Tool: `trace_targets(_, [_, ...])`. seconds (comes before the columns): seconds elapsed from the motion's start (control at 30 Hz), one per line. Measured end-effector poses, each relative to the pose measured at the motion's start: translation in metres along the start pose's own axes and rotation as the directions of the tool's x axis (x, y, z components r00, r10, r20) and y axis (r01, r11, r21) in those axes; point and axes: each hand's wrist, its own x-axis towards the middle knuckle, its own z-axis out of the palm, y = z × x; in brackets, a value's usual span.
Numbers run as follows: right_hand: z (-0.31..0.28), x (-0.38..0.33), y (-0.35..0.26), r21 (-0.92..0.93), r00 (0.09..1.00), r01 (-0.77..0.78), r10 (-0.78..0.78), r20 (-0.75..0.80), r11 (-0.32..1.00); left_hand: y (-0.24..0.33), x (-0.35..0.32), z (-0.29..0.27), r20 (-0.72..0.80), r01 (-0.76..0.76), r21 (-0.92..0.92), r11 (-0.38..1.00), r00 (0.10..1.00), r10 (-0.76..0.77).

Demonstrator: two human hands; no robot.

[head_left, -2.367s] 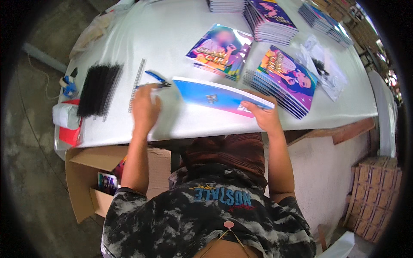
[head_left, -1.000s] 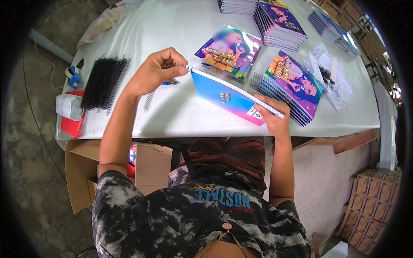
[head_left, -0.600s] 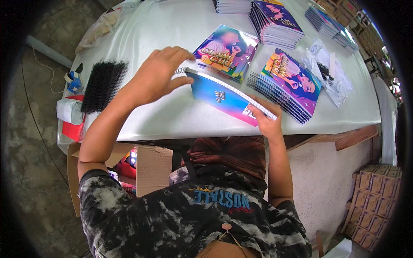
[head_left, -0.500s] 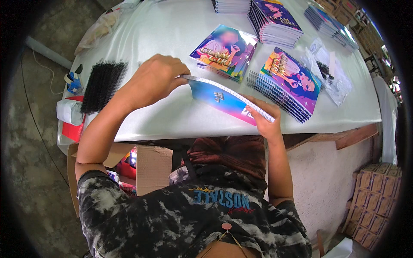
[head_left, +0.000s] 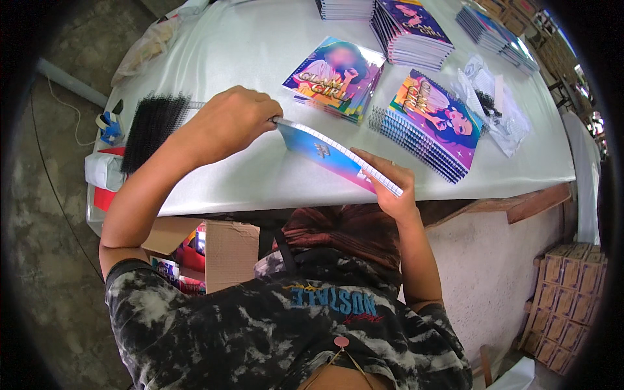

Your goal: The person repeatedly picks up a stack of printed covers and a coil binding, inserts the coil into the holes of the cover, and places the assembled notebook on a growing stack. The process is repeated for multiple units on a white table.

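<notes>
A notebook (head_left: 318,153) with a blue and pink cover is held on edge above the front of the table, its white page edge facing up. My right hand (head_left: 390,185) grips its right end, thumb on one side and fingers on the other. At the left end, my left hand (head_left: 237,120) is closed in a pinch by the notebook's corner. A thin black spiral coil (head_left: 197,104) sticks out behind this hand; the fingers hide most of it. To the left lies a pile of black spiral coils (head_left: 153,130).
Bound notebooks (head_left: 338,75) lie beyond my hands, with a fanned stack (head_left: 432,123) to the right and taller stacks (head_left: 413,39) behind. A blue tape dispenser (head_left: 110,127) stands at the left table edge. Below is an open cardboard box (head_left: 232,253). Plastic wrapping (head_left: 500,123) lies right.
Both hands and the notebook have shifted slightly left. The coil end now shows behind my left hand, and my left elbow has swung outward.
</notes>
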Motion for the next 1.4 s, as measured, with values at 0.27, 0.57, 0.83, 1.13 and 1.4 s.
trace_targets(0.27, [0.004, -0.001, -0.003, -0.068, 0.998, 0.055, -0.057, -0.026, 0.996, 0.006, -0.003, 0.005, -0.325, -0.098, 0.09, 0.991, 0.938, 0.122])
trace_targets(0.57, [0.011, -0.001, -0.006, -0.096, 0.99, 0.134, -0.138, -0.027, 0.986, 0.001, 0.0, 0.022, -0.504, 0.025, 0.309, 0.951, 0.852, 0.142])
trace_targets(0.83, [0.012, -0.006, -0.001, -0.13, 0.973, 0.216, -0.224, -0.051, 0.968, -0.009, -0.007, 0.132, -0.748, -0.103, 0.379, 0.919, 0.55, 0.371])
trace_targets(1.13, [0.008, -0.005, -0.005, -0.182, 0.955, 0.287, -0.296, -0.021, 0.94, 0.01, -0.022, 0.156, -0.696, -0.257, 0.384, 0.887, 0.55, 0.461])
trace_targets(1.4, [0.01, -0.004, -0.007, -0.159, 0.939, 0.325, -0.338, -0.062, 0.932, -0.006, 0.007, 0.119, -0.833, -0.225, 0.209, 0.952, 0.468, 0.294])
